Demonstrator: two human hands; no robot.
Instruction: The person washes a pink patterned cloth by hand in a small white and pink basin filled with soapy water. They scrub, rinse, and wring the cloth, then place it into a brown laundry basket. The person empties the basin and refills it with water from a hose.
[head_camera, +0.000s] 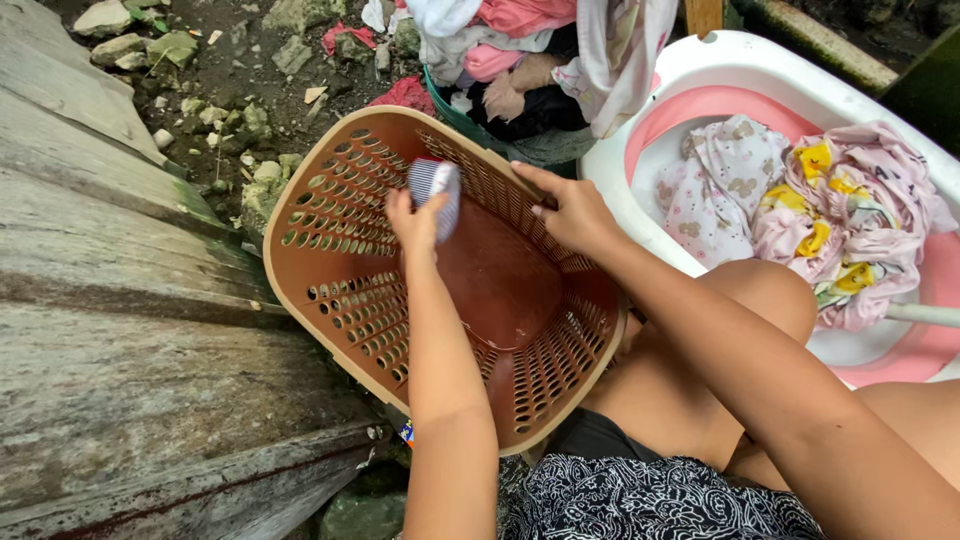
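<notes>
Brown plastic forms the basket (350, 290), which is tilted on its side between weathered planks (120, 330) and a white-and-pink tub (700, 70) holding wet clothes (820, 210). Its rim is gripped by the right hand (575, 215), fingers clamped over the edge. A striped brush (437, 192) is grasped inside by the left hand (415, 222). If the rim grip loosens, the basket could likely roll; wet fingers might let the brush slip.

Tilted brown perforated basket (350, 290) with a striped brush (436, 190) inside.
</notes>
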